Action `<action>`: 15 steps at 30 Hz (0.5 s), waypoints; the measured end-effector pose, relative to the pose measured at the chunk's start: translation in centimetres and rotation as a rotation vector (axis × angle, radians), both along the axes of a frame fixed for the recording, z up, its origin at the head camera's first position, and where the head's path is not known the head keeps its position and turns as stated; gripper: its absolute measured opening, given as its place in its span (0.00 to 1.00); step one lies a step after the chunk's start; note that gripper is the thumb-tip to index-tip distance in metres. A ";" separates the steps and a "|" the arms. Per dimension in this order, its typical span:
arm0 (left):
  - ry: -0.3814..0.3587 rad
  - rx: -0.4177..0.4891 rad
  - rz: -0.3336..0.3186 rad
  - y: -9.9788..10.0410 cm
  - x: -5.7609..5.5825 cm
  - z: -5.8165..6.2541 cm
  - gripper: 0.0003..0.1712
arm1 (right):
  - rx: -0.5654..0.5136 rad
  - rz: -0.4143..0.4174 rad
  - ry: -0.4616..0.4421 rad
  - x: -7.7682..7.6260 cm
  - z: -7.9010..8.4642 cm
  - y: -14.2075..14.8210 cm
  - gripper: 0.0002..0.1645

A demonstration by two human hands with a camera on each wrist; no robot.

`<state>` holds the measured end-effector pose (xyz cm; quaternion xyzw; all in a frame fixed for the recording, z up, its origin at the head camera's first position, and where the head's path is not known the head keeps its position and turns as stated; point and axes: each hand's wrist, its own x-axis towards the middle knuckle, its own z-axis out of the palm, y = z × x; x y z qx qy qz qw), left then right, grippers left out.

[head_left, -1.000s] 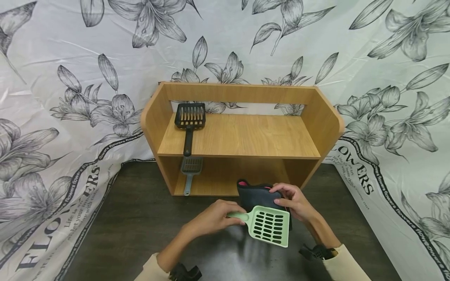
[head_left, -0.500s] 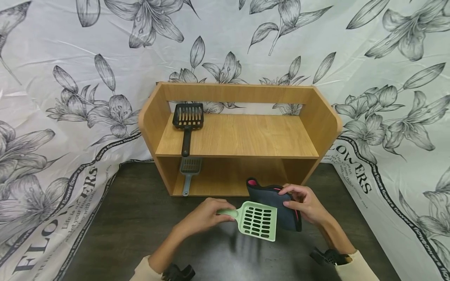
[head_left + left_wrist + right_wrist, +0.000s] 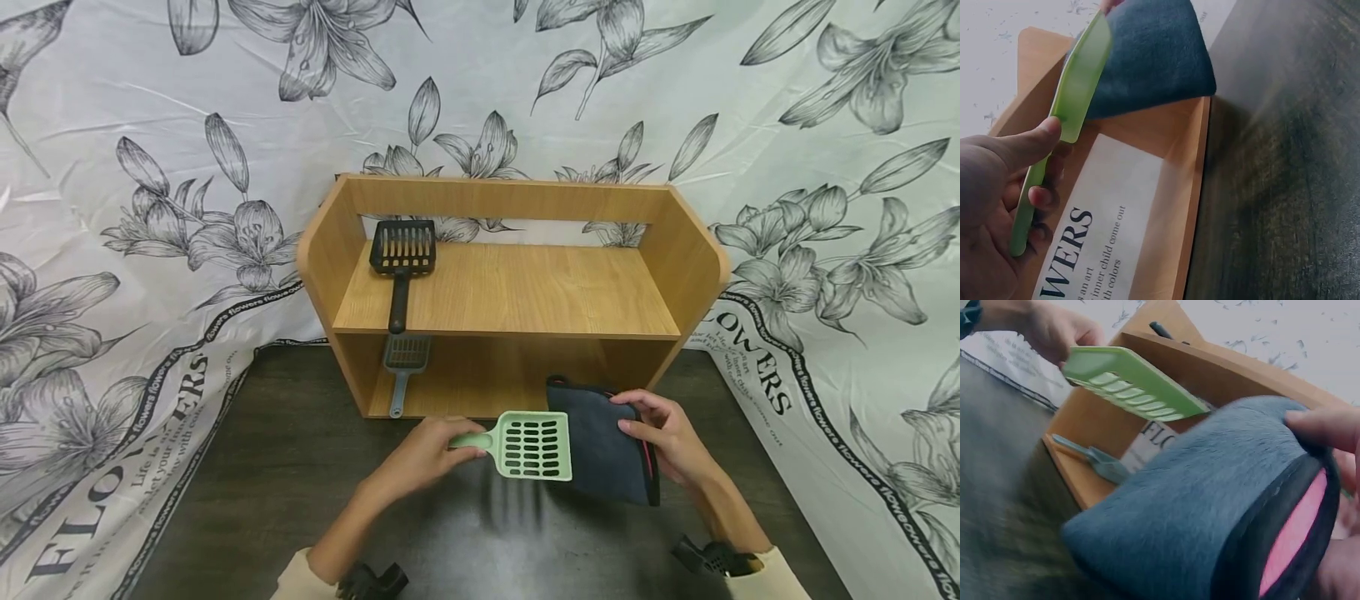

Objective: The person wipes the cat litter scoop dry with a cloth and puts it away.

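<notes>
My left hand (image 3: 431,454) grips the handle of a light green slotted litter scoop (image 3: 534,446), held level above the table with its pan pointing right. In the left wrist view the thumb and curled fingers wrap the scoop's handle (image 3: 1025,215). My right hand (image 3: 667,433) pinches the right edge of a folded dark blue-grey cloth (image 3: 603,442) with black trim. Pink lining shows inside the fold of the cloth (image 3: 1194,506) in the right wrist view. In the head view, the scoop's pan edge lies just left of the cloth; whether they touch I cannot tell.
A two-tier wooden shelf (image 3: 510,287) stands behind the hands. On its upper tier lies a black slotted scoop (image 3: 402,258), and a grey scoop (image 3: 407,358) lies at the left of the lower tier. Flower-printed fabric surrounds the dark table (image 3: 247,492).
The green scoop has moved left and slightly up, away from in front of the cloth. The cloth has shifted right in my right hand, and more of its face shows.
</notes>
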<state>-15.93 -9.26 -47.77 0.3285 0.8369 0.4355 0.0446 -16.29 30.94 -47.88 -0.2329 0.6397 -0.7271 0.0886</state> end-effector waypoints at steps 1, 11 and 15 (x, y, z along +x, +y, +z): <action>0.010 -0.003 0.017 0.0 0.0 0.1 0.12 | -0.036 0.005 -0.047 0.0 -0.2 0.0 0.23; 0.134 0.017 0.047 1.1 -0.2 1.0 0.14 | -0.277 0.016 -0.306 0.3 -3.7 -3.7 0.26; 0.171 0.037 0.039 1.9 -0.2 1.3 0.14 | -0.340 0.046 -0.317 0.4 -4.7 -5.7 0.26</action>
